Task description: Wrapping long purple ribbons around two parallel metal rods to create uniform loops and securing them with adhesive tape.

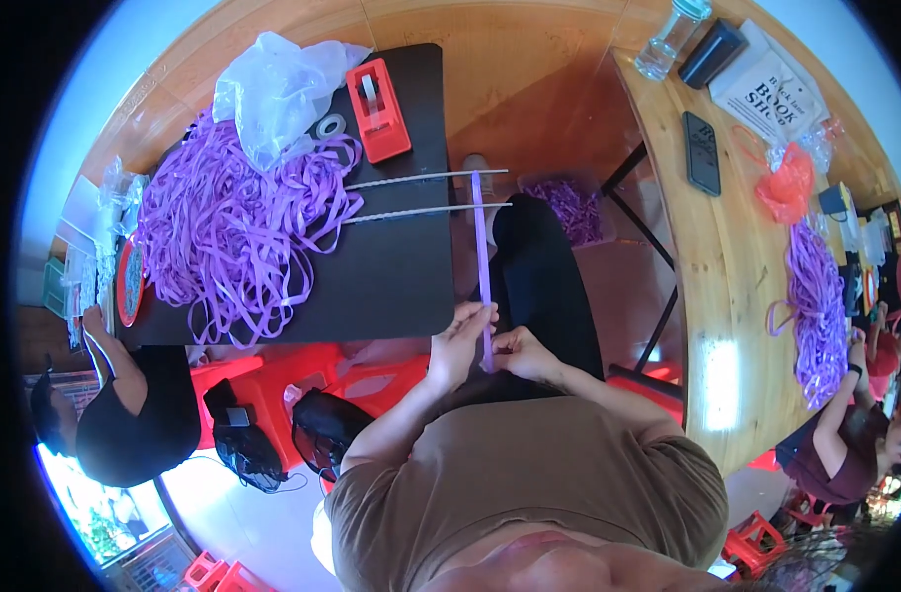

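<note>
Brown shirt cloth fills the bottom of the view, closest of all, and both bare arms reach out from it.

Past the hands sits a dark flat table top. Two thin silver metal rods lie on it and stick out over its edge. A big messy heap of purple ribbon strips covers the left part of the table. A crumpled clear plastic bag rests on the heap, with a red plastic tape holder and a small roll of clear tape just beside it. The floor is brown wood. To the right runs a long light wooden table with a black phone, a clear glass jar and an orange plastic bag on it. I cannot tell what is in the jar or the bags. Another purple ribbon pile lies farther along that table, near another person's arm. Red plastic stools stand on the floor on the left, near a person in black.

One long thin purple ribbon strip runs straight from the rods to the hands, crossing over both rods. The left hand pinches the strip with closed fingertips. The right hand is curled shut around the near end of the strip, just beside the left hand.
</note>
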`<state>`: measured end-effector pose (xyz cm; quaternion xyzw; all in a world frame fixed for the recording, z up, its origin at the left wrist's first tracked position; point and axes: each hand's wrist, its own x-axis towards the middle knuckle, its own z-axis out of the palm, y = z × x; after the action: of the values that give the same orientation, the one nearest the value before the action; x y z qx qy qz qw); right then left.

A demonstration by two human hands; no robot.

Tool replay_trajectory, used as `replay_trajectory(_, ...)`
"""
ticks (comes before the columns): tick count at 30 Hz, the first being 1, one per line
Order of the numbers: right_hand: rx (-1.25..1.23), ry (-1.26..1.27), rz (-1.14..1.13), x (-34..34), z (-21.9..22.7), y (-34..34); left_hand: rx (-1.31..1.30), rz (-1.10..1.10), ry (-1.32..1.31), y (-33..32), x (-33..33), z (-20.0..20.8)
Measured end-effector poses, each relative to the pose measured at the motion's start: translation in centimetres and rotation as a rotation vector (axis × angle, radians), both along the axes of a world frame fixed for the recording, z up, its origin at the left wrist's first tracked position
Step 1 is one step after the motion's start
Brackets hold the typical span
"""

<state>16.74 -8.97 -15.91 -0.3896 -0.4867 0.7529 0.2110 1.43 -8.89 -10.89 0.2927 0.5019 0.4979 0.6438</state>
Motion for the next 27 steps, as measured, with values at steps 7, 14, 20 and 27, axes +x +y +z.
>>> replay_trajectory(7,0.025,-0.02,0.04,0.3,-0.1,-0.7,0.085,-0.054,0.141,0.7,-0.6,0.5)
replay_trajectory(14,0.09,-0.056,0.069,0.6,2.2,-1.1,0.295,-0.004,0.343,0.5,-1.0,-0.7)
replay_trajectory(20,0.212,-0.037,0.094,0.4,2.1,-1.3,0.198,0.038,0.136,0.8,-0.3,-0.3)
replay_trajectory(27,0.552,-0.172,0.057,0.0,2.0,-1.4,0.132,-0.015,0.214,1.2,-0.6,0.1)
